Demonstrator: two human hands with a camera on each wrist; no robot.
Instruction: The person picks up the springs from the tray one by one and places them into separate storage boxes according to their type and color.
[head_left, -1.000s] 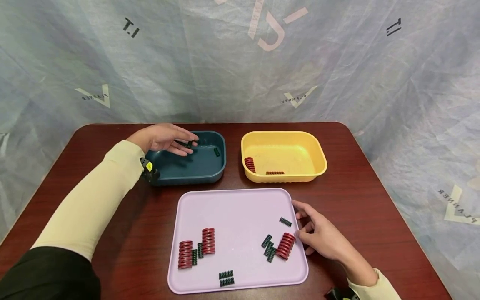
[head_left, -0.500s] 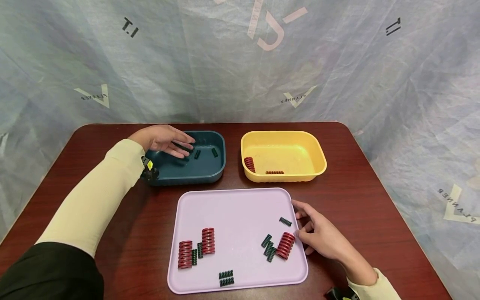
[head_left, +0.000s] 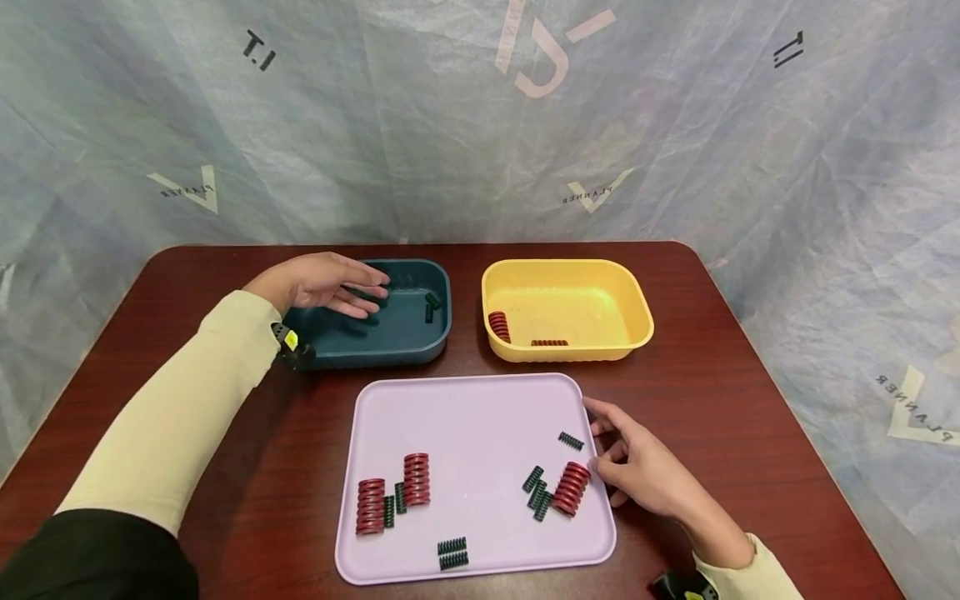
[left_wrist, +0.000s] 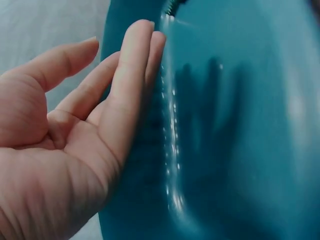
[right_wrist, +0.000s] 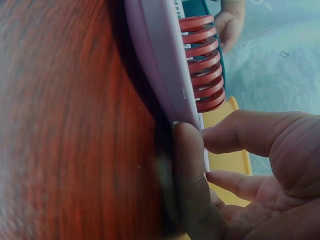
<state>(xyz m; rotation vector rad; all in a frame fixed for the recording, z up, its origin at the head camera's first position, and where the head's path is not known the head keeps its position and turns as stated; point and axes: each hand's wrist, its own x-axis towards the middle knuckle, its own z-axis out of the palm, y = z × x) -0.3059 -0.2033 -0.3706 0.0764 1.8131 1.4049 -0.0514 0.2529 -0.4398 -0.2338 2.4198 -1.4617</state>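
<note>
Head view first: the left hand (head_left: 324,282) hovers flat over the teal bin (head_left: 375,337), fingers straight and holding nothing, with two small green springs (head_left: 431,305) lying at the bin's far right. The right hand (head_left: 645,471) rests at the right rim of the lilac tray (head_left: 465,417), fingers loosely spread beside a red spring (head_left: 572,489); whether a fingertip touches that spring cannot be told. Left wrist view shows only the open palm (left_wrist: 60,150) against blurred teal plastic; the springs are cut off. Right wrist view shows fingers (right_wrist: 187,180) touching the tray edge (right_wrist: 160,65), the red spring (right_wrist: 202,60) partly hidden behind it.
</note>
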